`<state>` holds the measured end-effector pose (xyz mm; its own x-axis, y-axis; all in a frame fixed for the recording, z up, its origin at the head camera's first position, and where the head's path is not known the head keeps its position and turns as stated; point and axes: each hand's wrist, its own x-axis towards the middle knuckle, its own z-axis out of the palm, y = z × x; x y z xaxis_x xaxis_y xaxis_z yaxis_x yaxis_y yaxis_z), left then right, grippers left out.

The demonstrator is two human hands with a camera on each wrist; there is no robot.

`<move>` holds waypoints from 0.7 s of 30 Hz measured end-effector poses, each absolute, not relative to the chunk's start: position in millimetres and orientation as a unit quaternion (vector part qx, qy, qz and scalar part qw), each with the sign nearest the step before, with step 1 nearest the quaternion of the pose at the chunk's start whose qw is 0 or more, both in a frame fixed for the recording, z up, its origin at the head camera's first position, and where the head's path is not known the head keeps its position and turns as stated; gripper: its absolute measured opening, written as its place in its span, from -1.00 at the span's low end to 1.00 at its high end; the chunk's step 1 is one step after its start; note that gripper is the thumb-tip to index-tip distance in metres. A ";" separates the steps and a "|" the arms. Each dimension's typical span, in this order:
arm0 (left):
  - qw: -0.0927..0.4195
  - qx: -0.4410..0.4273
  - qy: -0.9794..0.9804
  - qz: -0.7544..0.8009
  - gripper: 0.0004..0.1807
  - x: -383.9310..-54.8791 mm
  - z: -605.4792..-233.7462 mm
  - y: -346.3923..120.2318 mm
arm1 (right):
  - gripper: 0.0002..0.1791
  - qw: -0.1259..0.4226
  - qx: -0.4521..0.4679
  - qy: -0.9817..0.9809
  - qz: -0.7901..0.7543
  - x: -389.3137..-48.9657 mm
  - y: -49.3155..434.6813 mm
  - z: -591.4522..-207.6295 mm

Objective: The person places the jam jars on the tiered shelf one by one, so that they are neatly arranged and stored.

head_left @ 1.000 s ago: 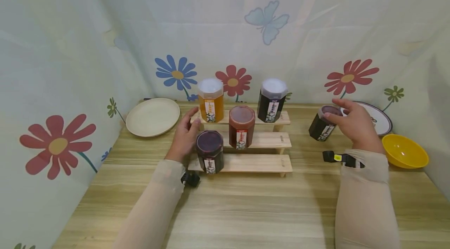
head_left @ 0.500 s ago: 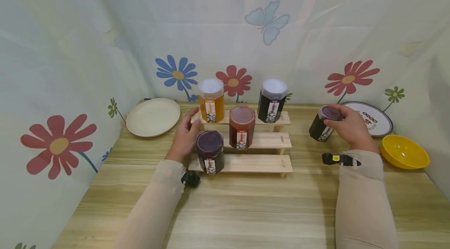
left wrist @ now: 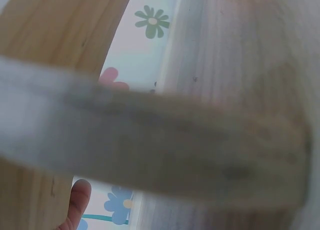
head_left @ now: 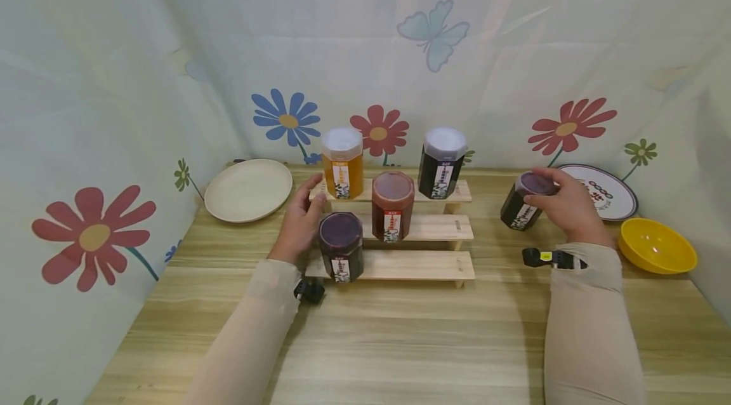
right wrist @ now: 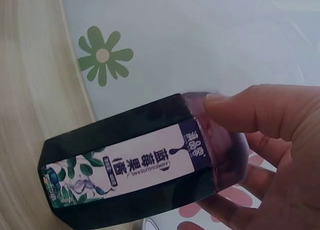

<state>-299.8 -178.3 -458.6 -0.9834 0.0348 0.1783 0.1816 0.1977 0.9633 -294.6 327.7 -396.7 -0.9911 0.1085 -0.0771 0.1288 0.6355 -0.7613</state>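
Note:
My right hand (head_left: 571, 205) holds a dark jam jar (head_left: 522, 205) by its purple lid, thumb in front and fingers behind. In the right wrist view this jar (right wrist: 130, 165) shows a white blueberry jam label. My left hand (head_left: 299, 221) holds the left end of the three-step wooden rack (head_left: 417, 265) at its top step; in the left wrist view a fingertip (left wrist: 80, 197) shows past the wood. An orange jar (head_left: 345, 176) and a dark white-lidded jar (head_left: 440, 176) stand on the top step, a red jar (head_left: 393, 211) on the middle, a purple-lidded jar (head_left: 342, 256) at the bottom left.
A cream plate (head_left: 248, 192) lies at the back left of the wooden table (head_left: 371, 341). Behind and beside my right hand are a white dark-rimmed plate (head_left: 619, 199) and a yellow bowl (head_left: 657, 246). A flowered curtain (head_left: 365, 43) closes off the back and sides.
My right hand's raised fingers have come down and taken hold of the jar's lid. The jar has barely shifted. My left hand and the rack stay where they were.

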 end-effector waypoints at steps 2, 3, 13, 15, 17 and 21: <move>0.053 -0.065 -0.773 -0.629 -0.41 -299.4 -456.7 -178.1 | -0.12 0.019 0.065 0.902 -0.426 -295.2 328.4 -397.0; 0.051 -0.064 -0.773 -0.629 -0.41 -298.7 -455.1 -177.7 | -0.12 0.020 0.063 0.903 -0.425 -295.3 328.6 -397.1; 0.047 -0.062 -0.771 -0.632 -0.42 -279.2 -428.5 -169.2 | -0.09 0.035 0.055 0.903 -0.425 -296.5 327.6 -397.0; 0.047 -0.061 -0.770 -0.633 -0.42 -279.2 -428.7 -168.8 | -0.09 0.034 0.051 0.904 -0.423 -296.8 327.2 -397.1; 0.047 -0.059 -0.769 -0.634 -0.42 -280.1 -430.0 -168.8 | -0.09 0.034 0.047 0.905 -0.421 -297.0 327.0 -397.2; 0.049 -0.061 -0.771 -0.631 -0.42 -281.4 -431.9 -169.2 | -0.10 0.034 0.044 0.907 -0.417 -296.4 326.9 -397.3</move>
<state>-281.4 -169.2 -431.9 -0.9877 0.0315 0.1532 0.1564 0.1951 0.9682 -296.4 326.9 -397.3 -0.9939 0.0514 -0.0979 0.1077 0.6485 -0.7535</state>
